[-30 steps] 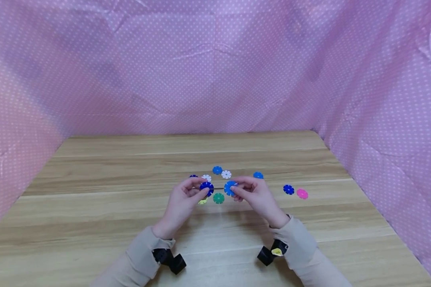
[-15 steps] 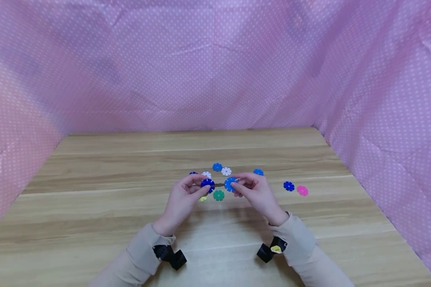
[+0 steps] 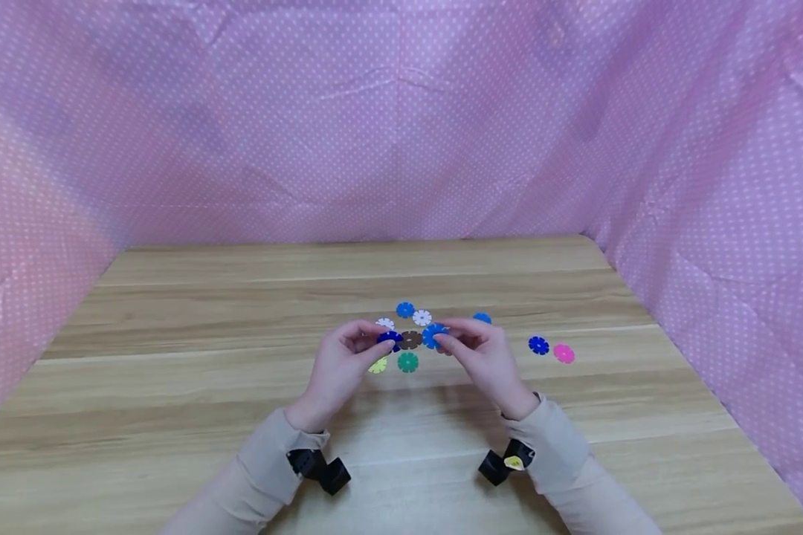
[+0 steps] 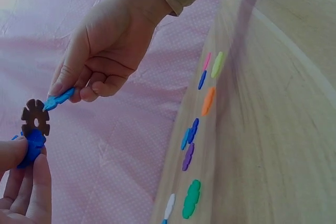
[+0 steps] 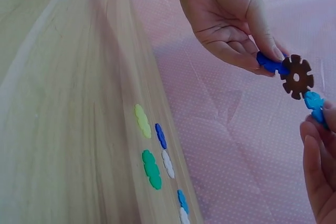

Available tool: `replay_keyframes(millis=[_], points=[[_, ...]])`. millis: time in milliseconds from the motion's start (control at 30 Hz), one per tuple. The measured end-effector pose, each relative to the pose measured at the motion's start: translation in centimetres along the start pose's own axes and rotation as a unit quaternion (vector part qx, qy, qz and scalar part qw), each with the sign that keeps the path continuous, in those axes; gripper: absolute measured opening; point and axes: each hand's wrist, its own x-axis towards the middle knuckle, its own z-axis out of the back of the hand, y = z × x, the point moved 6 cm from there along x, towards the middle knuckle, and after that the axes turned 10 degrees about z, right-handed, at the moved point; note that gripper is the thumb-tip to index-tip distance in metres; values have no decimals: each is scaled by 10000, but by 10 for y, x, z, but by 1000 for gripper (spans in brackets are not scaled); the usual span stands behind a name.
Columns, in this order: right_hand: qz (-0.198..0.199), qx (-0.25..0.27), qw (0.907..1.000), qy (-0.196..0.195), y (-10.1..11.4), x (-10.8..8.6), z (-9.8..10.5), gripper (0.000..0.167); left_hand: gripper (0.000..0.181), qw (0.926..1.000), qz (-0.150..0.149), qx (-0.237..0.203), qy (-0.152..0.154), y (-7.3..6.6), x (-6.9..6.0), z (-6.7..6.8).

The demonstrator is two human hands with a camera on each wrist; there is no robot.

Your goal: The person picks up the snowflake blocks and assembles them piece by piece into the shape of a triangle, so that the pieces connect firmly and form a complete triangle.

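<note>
My left hand (image 3: 341, 364) pinches a dark blue notched plastic disc (image 3: 389, 338) between thumb and fingers. Opposite it, a lighter blue notched disc (image 3: 432, 336) is pinched by my right hand (image 3: 482, 364). Between them sits a brown notched disc (image 3: 411, 340), its face turned toward the head view. Both wrist views show the brown disc (image 5: 298, 77) meeting the dark blue disc (image 5: 270, 63) on one side and the light blue disc (image 5: 315, 106) on the other, seemingly at the slots. The three form a chain held above the table. Fingers cover part of each blue disc.
Loose discs lie flat on the wooden table (image 3: 241, 312): green (image 3: 408, 362), yellow (image 3: 378, 365), white (image 3: 421, 318) and blue (image 3: 405, 310) around the hands, dark blue (image 3: 538, 345) and pink (image 3: 564, 354) farther right. An orange disc (image 4: 209, 101) appears in the left wrist view. Pink dotted cloth (image 3: 395, 148) surrounds the table.
The brown disc has turned from edge-on to showing its face in the head view. The dark blue disc has tilted in the left fingers. Both hands keep their hold and have barely shifted.
</note>
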Motion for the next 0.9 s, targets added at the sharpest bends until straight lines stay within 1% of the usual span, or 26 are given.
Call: replay_keyframes(millis=[133, 200, 367, 467, 667, 767, 900], points=[[227, 7, 9996, -191, 5, 0, 3, 18, 14, 9997, -209, 160, -9, -6, 0, -1], [364, 2, 9990, -248, 7, 0, 4, 17, 14, 9995, -259, 188, 15, -8, -1, -2], [700, -78, 9968, -385, 10, 1, 6, 16, 15, 9993, -358, 96, 82, -12, -1, -4], [834, -168, 9953, -465, 13, 1, 8, 16, 15, 9990, -442, 58, 84, -14, -1, -5], [1077, -283, 9924, -516, 16, 1, 10, 15, 13, 9987, -511, 9, 36, -16, -1, -4], [1108, -305, 9921, -502, 17, 1, 9, 15, 13, 9983, -574, -23, 24, -17, 0, -3], [1036, -331, 9929, -487, 15, 0, 9, 15, 14, 9980, -622, -46, 52, -17, -1, -3]])
